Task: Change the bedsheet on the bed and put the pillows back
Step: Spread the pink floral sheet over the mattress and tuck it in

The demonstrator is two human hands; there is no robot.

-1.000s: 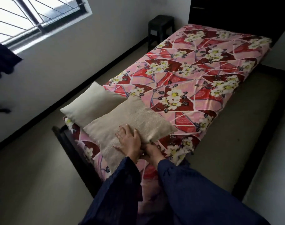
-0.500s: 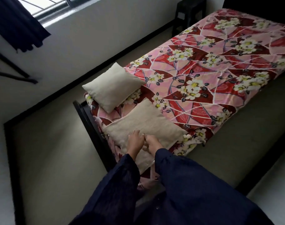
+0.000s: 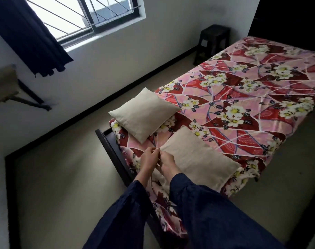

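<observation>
A pink and red floral bedsheet (image 3: pixel 242 97) covers the bed. Two beige pillows lie at the bed's near end. The far pillow (image 3: pixel 144 114) sits by the left corner. The near pillow (image 3: pixel 199 159) lies apart from it, toward the right edge. My left hand (image 3: pixel 149 159) pinches the near pillow's left corner with curled fingers. Right beside it, my right hand (image 3: pixel 168 163) grips the same corner, its fingertips hidden against the cloth. Dark blue sleeves cover both forearms.
The dark bed frame (image 3: pixel 108 146) sticks out at the near left corner. A black stool (image 3: pixel 213 42) stands by the wall at the bed's far end. A window (image 3: pixel 99 13) with a dark curtain (image 3: pixel 27 33) and a wall shelf (image 3: pixel 2 83) are on the left.
The near pillow has come off the far pillow and now lies apart from it. My hands have shifted from its near edge to its left corner.
</observation>
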